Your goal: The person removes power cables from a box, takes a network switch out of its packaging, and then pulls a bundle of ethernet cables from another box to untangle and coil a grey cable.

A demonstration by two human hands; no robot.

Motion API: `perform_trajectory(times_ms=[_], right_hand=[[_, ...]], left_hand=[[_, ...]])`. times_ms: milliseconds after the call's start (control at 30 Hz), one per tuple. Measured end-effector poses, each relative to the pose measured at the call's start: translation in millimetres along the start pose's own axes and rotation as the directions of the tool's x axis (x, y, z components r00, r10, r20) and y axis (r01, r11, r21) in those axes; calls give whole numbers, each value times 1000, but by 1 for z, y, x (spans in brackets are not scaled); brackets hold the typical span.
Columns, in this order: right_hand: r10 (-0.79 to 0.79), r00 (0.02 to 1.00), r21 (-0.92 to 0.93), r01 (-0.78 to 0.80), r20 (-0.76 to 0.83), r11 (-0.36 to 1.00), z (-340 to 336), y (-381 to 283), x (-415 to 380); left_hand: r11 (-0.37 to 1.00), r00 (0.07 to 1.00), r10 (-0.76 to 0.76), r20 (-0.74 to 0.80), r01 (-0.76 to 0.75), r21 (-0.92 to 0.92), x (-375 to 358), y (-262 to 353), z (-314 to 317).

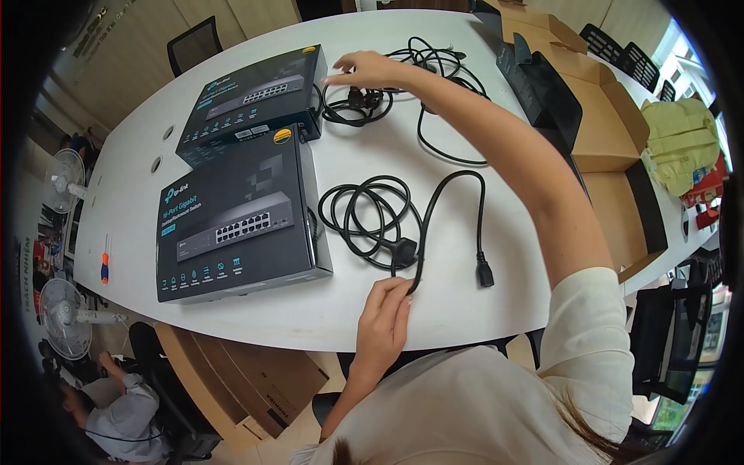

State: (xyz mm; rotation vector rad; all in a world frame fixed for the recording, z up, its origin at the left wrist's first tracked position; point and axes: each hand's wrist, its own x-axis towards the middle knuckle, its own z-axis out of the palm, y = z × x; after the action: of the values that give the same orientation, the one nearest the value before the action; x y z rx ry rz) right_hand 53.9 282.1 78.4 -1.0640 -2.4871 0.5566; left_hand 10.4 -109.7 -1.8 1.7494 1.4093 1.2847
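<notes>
Near the table's front edge, my left hand (381,316) is closed around a black power cord (422,232). Part of that cord lies in loops by the box, with a plug (403,252) on it; another stretch arches right and ends in a socket connector (484,271). My right hand (367,70) is stretched across the table with its fingers apart. It hovers by the right end of the far TP-Link switch box (260,97), above a second coiled black cord (356,116). The nearer 16-port TP-Link box (232,225) stands left of my left hand.
More black cables (434,58) lie tangled at the back. Opened cardboard boxes (601,116) line the right side, near a yellow-green bag (682,143). A screwdriver (105,260) rests at the left. Beyond the table are fans (66,318) and a seated person (128,418).
</notes>
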Motion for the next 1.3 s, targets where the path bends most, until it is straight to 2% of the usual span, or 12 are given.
perform_trajectory(times_ms=[100,133,200,300,433,633,867,967,1033,1133,1233,1300], right_hand=[[29,978,-197,-70,-207,978,-25,29,-20],[113,975,-383,-180,-191,906,-34,42,-32],[337,939,-505,-325,-71,800,-42,74,-61],[397,918,-539,-338,-8,772,-44,79,-115],[425,899,-574,-295,105,764,-49,74,-147],[334,932,-655,-164,143,738,-44,51,-204],[347,928,-620,-195,133,760,-60,-1,-240],[276,961,-692,-178,32,700,-69,-27,-241],[259,965,-691,-221,-51,688,-72,-60,-239],[-73,994,-570,12,-83,822,-63,-116,-243],[-387,922,-434,341,-20,834,-32,-158,-234],[-513,857,-344,498,55,796,-8,-179,-224]], left_hand=[[1000,995,17,-101,-17,1,1,0,4],[1000,994,-4,-108,4,-4,2,1,2],[998,991,-54,-124,51,-22,2,6,-1],[989,988,51,-149,-29,148,3,2,-3],[940,995,84,-49,-63,336,10,3,-7],[974,997,70,-31,-62,219,6,-2,-7],[984,979,152,-137,-136,116,2,-5,-12],[932,904,338,-261,-283,227,-4,-7,-25],[899,838,385,-387,-245,362,-10,-13,-45],[847,662,438,-609,-77,526,-20,-39,-82],[807,499,386,-776,226,546,-19,-55,-132],[915,315,172,-934,299,269,-21,-68,-164]])
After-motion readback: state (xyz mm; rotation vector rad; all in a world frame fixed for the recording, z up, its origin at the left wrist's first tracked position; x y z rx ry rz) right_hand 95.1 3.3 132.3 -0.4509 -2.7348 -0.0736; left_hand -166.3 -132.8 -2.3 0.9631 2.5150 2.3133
